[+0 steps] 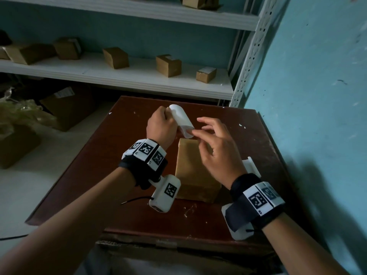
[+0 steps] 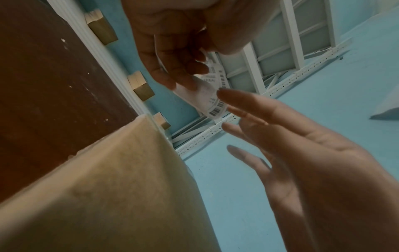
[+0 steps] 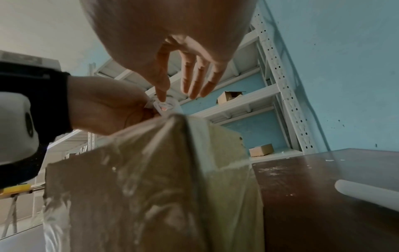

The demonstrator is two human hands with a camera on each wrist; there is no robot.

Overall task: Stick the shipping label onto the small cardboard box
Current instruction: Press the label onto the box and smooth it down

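A small cardboard box point(image 1: 192, 171) wrapped in clear tape stands on the dark red table point(image 1: 95, 159); it also fills the left wrist view point(image 2: 108, 187) and the right wrist view point(image 3: 151, 187). Just above its far end my left hand point(image 1: 160, 126) pinches a curled white shipping label point(image 1: 181, 120), whose barcodes point(image 2: 215, 109) show in the left wrist view. My right hand point(image 1: 212, 143) hovers over the box with its fingers point(image 2: 248, 105) nearly straight. Its index fingertip touches the label's point(image 3: 166, 105) lower edge. The right thumb's position is unclear.
A white shelf rack point(image 1: 139, 78) behind the table carries several small cardboard boxes. A blue wall point(image 1: 307, 96) runs close along the table's right side. A white roll-like object point(image 1: 251, 165) lies on the table right of the box. Larger cartons point(image 1: 67, 108) sit on the floor at left.
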